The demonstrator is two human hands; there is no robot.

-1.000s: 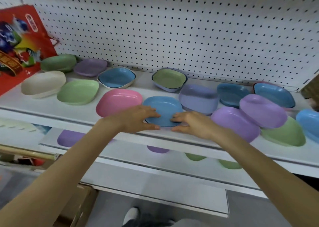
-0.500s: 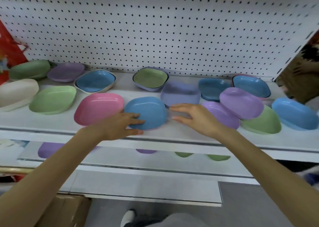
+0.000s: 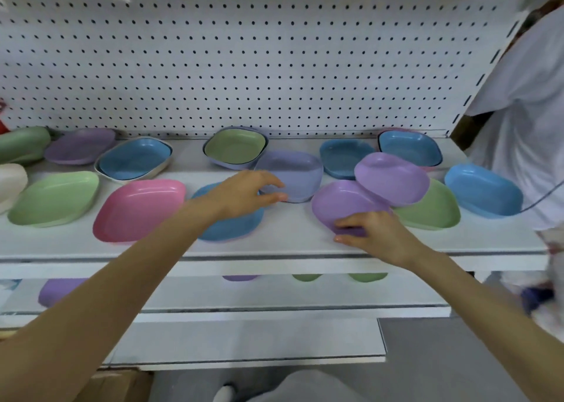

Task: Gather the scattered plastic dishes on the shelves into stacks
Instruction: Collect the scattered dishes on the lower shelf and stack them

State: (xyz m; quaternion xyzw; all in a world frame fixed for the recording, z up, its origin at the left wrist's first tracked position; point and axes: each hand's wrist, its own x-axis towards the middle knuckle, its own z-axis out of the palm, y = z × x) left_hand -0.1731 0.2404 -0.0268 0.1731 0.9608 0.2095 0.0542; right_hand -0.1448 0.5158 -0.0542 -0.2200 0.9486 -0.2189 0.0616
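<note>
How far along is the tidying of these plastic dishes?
Barely started. A few dishes are already nested, like the green dish sitting in another at the back. In hand: the left hand reaches the lavender dish, and the right hand touches a purple dish. Left: the pink dish, light green dish and most others lie scattered.

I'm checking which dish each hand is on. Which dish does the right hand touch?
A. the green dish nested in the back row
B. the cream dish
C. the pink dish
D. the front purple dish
D: the right hand has its fingers on the near edge of the front purple dish, far from the others.
</note>
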